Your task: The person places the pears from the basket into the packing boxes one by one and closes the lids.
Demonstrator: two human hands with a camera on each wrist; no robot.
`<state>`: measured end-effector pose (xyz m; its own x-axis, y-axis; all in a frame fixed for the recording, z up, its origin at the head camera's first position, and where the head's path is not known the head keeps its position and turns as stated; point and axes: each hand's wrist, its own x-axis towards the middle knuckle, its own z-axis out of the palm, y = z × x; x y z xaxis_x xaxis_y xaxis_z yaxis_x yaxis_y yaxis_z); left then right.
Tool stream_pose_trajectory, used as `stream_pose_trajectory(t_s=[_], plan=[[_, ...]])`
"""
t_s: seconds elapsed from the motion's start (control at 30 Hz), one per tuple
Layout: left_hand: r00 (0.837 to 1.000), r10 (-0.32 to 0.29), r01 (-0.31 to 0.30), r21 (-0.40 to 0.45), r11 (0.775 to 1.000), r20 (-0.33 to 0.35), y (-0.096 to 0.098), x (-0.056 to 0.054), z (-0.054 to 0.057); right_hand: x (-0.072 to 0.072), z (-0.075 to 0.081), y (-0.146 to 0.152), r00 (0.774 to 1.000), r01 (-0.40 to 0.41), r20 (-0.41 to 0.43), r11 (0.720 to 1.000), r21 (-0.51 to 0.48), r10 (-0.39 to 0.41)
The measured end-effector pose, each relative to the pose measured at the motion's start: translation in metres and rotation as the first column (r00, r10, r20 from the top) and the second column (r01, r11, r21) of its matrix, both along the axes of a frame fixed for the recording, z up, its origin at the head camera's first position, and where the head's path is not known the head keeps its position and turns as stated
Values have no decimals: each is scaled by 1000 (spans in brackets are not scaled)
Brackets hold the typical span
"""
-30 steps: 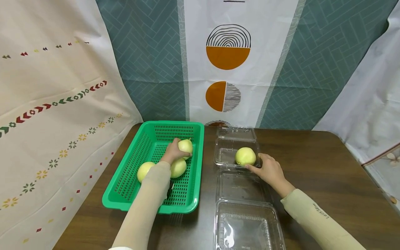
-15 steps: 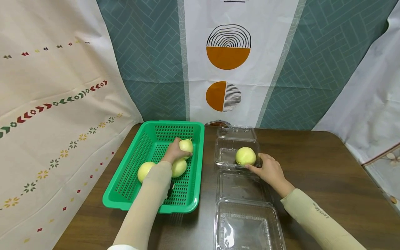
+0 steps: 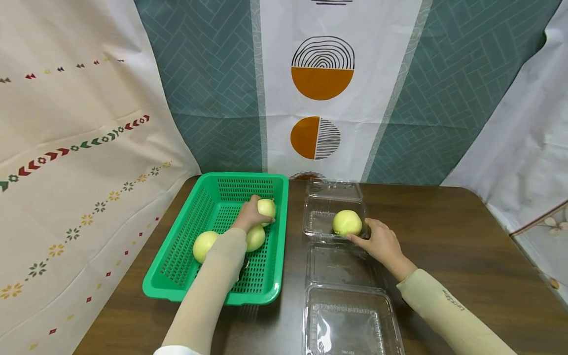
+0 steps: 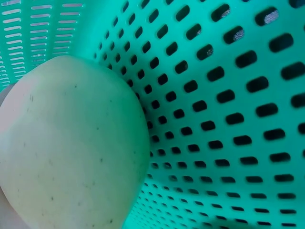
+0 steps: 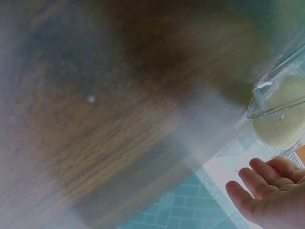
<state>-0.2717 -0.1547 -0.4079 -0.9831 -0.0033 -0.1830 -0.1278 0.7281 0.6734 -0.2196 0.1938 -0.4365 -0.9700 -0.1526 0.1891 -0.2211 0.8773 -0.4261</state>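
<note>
My left hand [image 3: 250, 215] is inside the green plastic basket [image 3: 284, 246] and grips a pale yellow pear [image 3: 267, 209] near the basket's right side. Close up, the left wrist view has a speckled pear [image 4: 76, 143] beside the perforated wall. Two more pears lie in the basket, a front one [image 3: 255, 239] and a left one [image 3: 205, 245] partly behind the sleeve. At the near right corner of the far clear plastic container [image 3: 317, 217], my right hand [image 3: 381, 241] touches the rim with thumb and fingers. Its fingers look loosely extended in the right wrist view. One pear [image 3: 347, 223] sits inside that container.
The far container's lid [image 3: 335, 191] leans up at the back. Nearer stands a second clear container [image 3: 350, 325] with its lid [image 3: 341, 264] folded back flat. Everything rests on a dark wooden table [image 3: 448, 246], with patterned cloth [image 3: 213, 98] hanging behind.
My left hand and the pear in it have shifted slightly right within the basket; the front pear moved a little right too. My right hand stays at the container. The head view has shifted slightly.
</note>
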Motion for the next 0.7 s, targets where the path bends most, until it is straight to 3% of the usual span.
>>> stream_pose_trajectory(t_s=[0.3, 0.7], plan=[[999, -17, 16, -3, 1000, -29, 0, 2, 4, 1, 1, -1, 1000, 5, 7, 1000, 9, -5], [1000, -20, 19, -12, 1000, -14, -1, 7, 6, 1, 0, 0, 1000, 6, 2, 1000, 7, -6]])
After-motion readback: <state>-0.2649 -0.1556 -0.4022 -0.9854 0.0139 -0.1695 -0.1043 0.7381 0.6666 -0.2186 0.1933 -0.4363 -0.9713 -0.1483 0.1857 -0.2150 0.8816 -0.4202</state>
